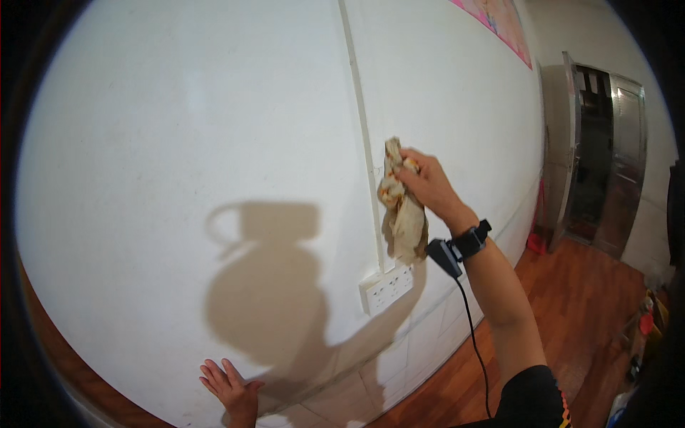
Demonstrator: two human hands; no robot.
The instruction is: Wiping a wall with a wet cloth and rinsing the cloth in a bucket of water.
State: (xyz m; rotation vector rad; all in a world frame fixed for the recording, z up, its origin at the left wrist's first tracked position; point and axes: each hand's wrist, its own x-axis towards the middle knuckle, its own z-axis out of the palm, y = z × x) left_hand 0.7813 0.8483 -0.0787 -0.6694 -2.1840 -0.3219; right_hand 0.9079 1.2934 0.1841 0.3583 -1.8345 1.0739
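Note:
My right hand (pixel 431 182) grips a crumpled, pale cloth (pixel 409 219) with orange-brown marks, and its lower end hangs down loosely. The cloth is at the white wall (pixel 160 139), just right of a vertical cable cover strip (pixel 359 107); whether it presses on the wall I cannot tell. Below the cloth a white multi-socket outlet (pixel 389 289) is fixed to the wall. My left hand (pixel 231 385) is at the lower left with fingers spread, apparently flat against the wall, holding nothing. A black wrist strap with a cabled device (pixel 455 249) sits on my right wrist.
Tiles (pixel 423 342) line the wall's lower part above a reddish wood floor (pixel 578 305). A pink poster (pixel 503 27) hangs at the upper right. Beyond it stands a metal door (pixel 627 155), partly open. A black cable (pixel 476 342) trails from my wrist. Assorted items (pixel 646 321) lie at the right edge.

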